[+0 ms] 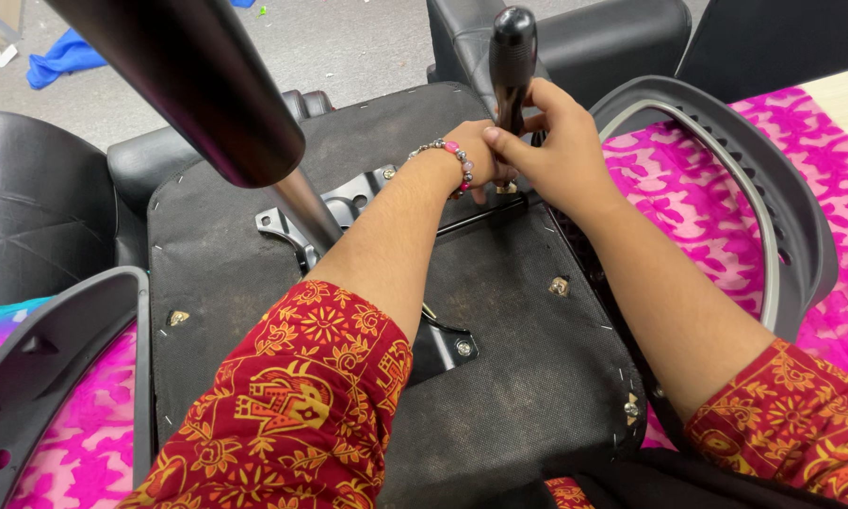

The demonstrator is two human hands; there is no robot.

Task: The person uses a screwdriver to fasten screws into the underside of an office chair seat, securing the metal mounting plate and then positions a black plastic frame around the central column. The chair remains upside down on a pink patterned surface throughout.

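I see an upturned chair seat (499, 320) on the pink cloth (707, 198), its metal plate (349, 203) already mounted with the gas cylinder (198, 85) rising from it; corner brackets (558, 286) still look bare. My right hand (561, 141) wraps its fingers around a black screwdriver (513, 57) held upright at the seat's far edge, while my left hand (476, 155) pinches near its tip, though I cannot tell on what.

No packages, labels, signs or screens show here.
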